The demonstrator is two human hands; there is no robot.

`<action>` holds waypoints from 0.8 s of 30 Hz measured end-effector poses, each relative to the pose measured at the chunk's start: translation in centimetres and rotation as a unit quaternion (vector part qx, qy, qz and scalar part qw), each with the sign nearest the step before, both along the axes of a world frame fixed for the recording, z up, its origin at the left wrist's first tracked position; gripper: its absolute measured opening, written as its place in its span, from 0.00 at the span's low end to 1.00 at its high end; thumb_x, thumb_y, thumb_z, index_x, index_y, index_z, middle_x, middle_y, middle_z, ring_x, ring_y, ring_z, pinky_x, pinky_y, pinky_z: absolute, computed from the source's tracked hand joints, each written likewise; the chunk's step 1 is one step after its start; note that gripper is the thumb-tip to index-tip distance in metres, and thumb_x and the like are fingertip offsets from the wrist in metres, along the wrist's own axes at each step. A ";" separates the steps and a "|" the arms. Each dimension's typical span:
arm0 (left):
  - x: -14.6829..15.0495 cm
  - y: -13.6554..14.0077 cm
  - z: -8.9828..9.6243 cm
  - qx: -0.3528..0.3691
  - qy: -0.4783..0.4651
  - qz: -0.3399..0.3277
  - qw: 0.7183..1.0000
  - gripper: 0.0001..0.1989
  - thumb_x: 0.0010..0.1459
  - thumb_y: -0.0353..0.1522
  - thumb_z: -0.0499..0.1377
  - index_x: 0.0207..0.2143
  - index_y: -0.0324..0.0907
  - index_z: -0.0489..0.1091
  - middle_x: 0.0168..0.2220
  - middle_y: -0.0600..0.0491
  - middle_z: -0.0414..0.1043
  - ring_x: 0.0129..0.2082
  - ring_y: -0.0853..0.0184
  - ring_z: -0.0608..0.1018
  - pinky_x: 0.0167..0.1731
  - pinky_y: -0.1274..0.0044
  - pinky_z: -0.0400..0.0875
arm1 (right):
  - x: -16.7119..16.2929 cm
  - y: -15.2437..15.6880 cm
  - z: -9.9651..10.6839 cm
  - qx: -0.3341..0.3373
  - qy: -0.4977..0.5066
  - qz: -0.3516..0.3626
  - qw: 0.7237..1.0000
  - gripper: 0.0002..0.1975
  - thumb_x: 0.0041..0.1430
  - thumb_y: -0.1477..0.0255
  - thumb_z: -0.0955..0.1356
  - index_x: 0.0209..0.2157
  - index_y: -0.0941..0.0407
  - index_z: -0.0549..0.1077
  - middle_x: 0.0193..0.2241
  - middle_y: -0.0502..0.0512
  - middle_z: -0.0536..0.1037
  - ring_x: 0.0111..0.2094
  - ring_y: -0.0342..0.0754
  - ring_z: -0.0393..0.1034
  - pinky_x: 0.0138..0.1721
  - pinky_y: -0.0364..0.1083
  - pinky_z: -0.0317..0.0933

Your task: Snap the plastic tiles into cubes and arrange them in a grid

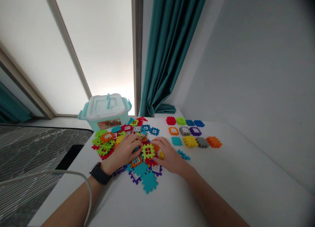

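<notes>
A pile of colourful plastic interlocking tiles with notched edges lies on the white table, and both of my hands are in it. My left hand (126, 150), with a dark watch on the wrist, rests over the pile, fingers bent and a little apart. Its fingertips reach the left side of a lime green window tile (148, 151). My right hand (168, 154) has its thumb and fingers around the right edge of that tile. Just in front lie a turquoise tile (149, 181) and a purple-framed window tile (156, 169). Some tiles are hidden under my hands.
To the right, tiles lie in rows by shape, among them a red one (171, 120), a yellow one (190, 141) and an orange one (214, 142). A lidded plastic box (105, 110) stands behind the pile. A pale cable (73, 172) crosses my left forearm.
</notes>
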State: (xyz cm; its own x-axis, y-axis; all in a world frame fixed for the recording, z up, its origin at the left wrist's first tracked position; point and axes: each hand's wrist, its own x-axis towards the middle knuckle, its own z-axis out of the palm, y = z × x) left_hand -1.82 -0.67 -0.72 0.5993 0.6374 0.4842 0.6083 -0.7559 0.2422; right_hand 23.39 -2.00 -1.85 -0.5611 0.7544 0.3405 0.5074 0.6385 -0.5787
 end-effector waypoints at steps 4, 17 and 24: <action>-0.1 -0.1 0.3 0.022 0.004 -0.001 1.000 0.05 0.66 0.28 0.56 0.39 0.43 0.71 0.44 0.49 0.73 0.44 0.60 0.73 0.46 0.67 0.67 | 0.0 0.0 -0.1 -0.006 -0.002 0.004 1.000 0.28 0.58 0.71 0.73 0.59 0.51 0.64 0.57 0.60 0.67 0.60 0.56 0.64 0.62 0.58 0.63; -0.1 -0.1 0.0 0.034 -0.010 -0.011 0.999 0.04 0.66 0.29 0.57 0.38 0.43 0.72 0.44 0.49 0.72 0.44 0.60 0.73 0.46 0.68 0.67 | -0.1 -0.3 -0.6 0.031 -0.024 -0.031 0.999 0.31 0.55 0.70 0.75 0.59 0.51 0.66 0.60 0.62 0.65 0.62 0.59 0.61 0.63 0.60 0.61; 0.1 -0.1 -0.2 0.009 -0.025 0.003 1.000 0.04 0.65 0.28 0.57 0.41 0.43 0.71 0.46 0.48 0.73 0.47 0.59 0.75 0.48 0.67 0.68 | -0.2 -0.3 -0.2 0.059 -0.014 -0.045 0.997 0.28 0.55 0.72 0.74 0.57 0.52 0.65 0.59 0.63 0.65 0.62 0.59 0.62 0.62 0.61 0.63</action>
State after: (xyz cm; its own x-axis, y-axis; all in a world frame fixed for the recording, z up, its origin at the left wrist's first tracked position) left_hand -1.73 -0.74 -0.90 0.5705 0.6318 0.5248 0.5995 -0.7571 0.2597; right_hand 23.24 -2.32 -2.04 -0.5034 0.7581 0.4145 0.5808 0.6521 -0.4873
